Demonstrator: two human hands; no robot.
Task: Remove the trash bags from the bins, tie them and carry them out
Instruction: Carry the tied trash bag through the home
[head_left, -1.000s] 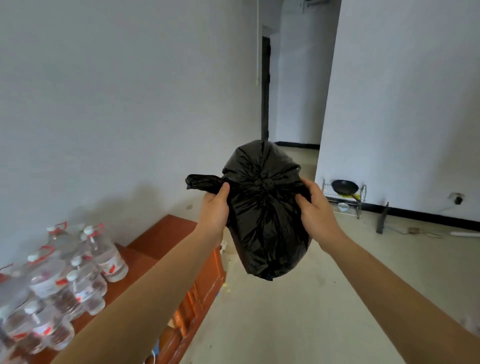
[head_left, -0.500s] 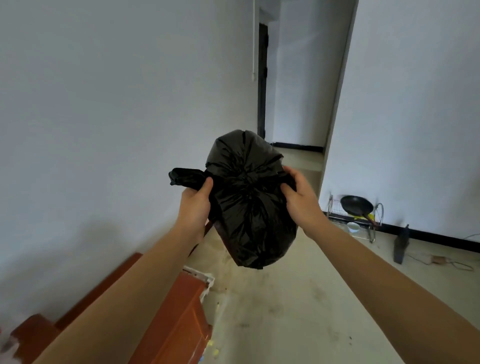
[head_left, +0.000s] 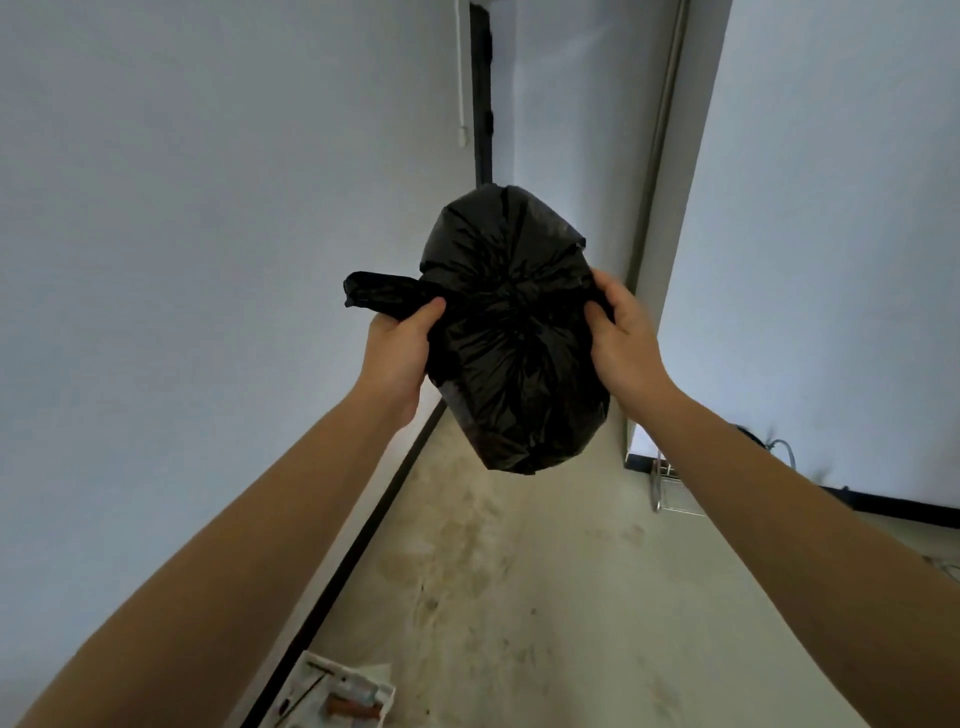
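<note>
Bag (head_left: 511, 338) carried onward, crinkled black plastic, left grip (head_left: 397, 353), right grip (head_left: 626, 343) clutching

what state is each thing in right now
trash bag: held off the floor, mouth gathered into a knot, one tail sticking out left
left hand: grips the left tail
right hand: grips the bag's right side by the knot
wire rack: on the floor by the wall, only partly visible

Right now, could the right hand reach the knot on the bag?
Probably yes. The right hand grips the bag just beside the knot, and nothing lies between them. It would have to let go first, though, so the left hand alone would hold the bag.
</note>
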